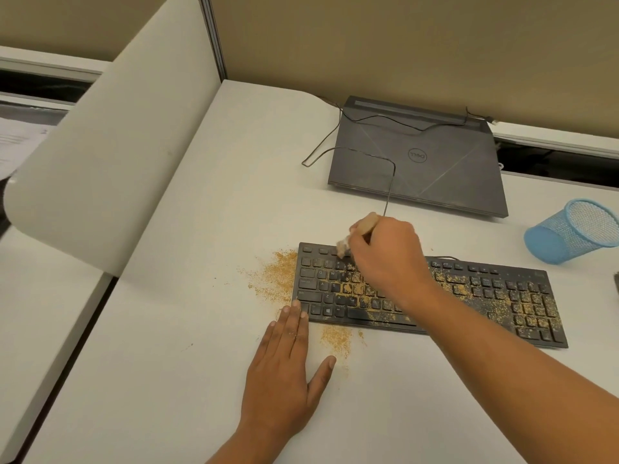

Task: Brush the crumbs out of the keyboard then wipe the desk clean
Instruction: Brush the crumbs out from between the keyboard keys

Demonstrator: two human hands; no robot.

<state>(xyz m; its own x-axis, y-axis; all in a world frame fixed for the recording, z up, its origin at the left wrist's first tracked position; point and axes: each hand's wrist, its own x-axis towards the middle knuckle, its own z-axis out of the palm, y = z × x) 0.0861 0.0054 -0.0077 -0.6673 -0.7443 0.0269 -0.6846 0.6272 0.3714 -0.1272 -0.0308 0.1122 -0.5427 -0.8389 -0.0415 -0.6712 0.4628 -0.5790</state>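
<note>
A: Where is the keyboard [432, 296] now?

B: It lies flat on the white table [187, 296], in front of a closed laptop [418, 159]. Many crumbs [355, 289] sit on its keys, and more crumbs lie on the table just beside its left edge and its near edge.

A: What does the right hand [385, 259] do?

B: It is clenched around a small brush [355, 236], wooden handle up, bristles touching the upper left keys. The picture is blurred there, so probably it sweeps the crumbs toward the left side.

A: And the left hand [284, 370]?

B: It grasps nothing. It lies flat on the table with the fingertips against the keyboard's near left corner, I think to stop the keyboard from sliding under the brush.

A: Is the wiping near?

B: Not yet, many keys on the right side are dirty. A blue mesh cup [576, 231] lies tipped over on the right.
</note>
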